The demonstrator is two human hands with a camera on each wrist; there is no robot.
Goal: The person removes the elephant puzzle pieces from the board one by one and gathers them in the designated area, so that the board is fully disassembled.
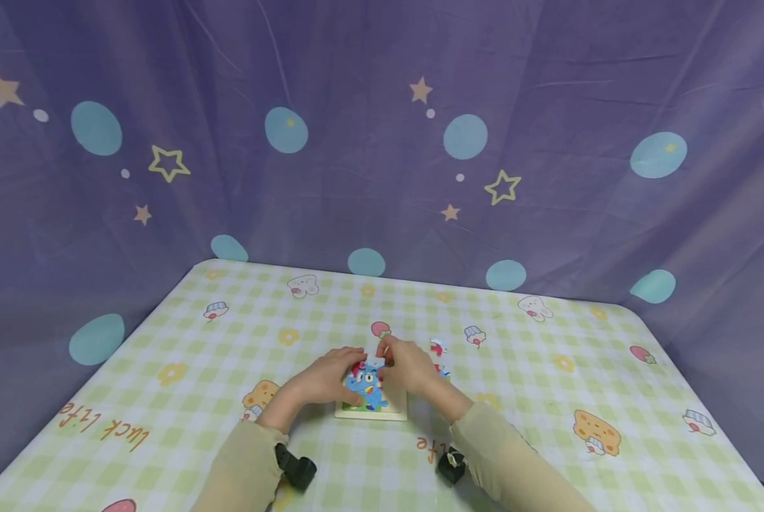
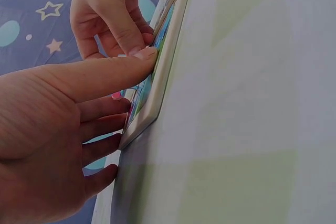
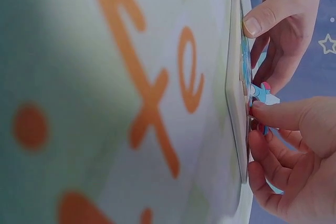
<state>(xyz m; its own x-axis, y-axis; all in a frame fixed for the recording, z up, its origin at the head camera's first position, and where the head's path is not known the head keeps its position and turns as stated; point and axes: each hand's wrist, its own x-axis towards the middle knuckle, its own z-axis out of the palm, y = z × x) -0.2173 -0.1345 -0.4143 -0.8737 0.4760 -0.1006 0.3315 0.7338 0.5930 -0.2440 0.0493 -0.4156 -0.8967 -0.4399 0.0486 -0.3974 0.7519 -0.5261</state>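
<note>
A wooden jigsaw puzzle board (image 1: 374, 416) with a pale frame lies on the table, a blue cartoon character made up of pieces inside it. My left hand (image 1: 320, 378) spans its left side. The thumb (image 2: 144, 53) rests on the picture near the front edge, and the other fingers, nearly straight, lie along the left and far side. Over the upper right of the picture, my right hand (image 1: 410, 364) pinches a blue-and-white puzzle piece (image 3: 268, 97) with a pink spot between thumb and fingertips. The piece stands tilted up from the board and is partly hidden by the fingers.
Two loose puzzle pieces lie right of the board: a red-and-white one (image 1: 437, 347) farther back and another (image 1: 443, 370) partly behind my right wrist. A checked tablecloth (image 1: 535, 398) covers the table. Behind hangs a purple curtain (image 1: 369, 192).
</note>
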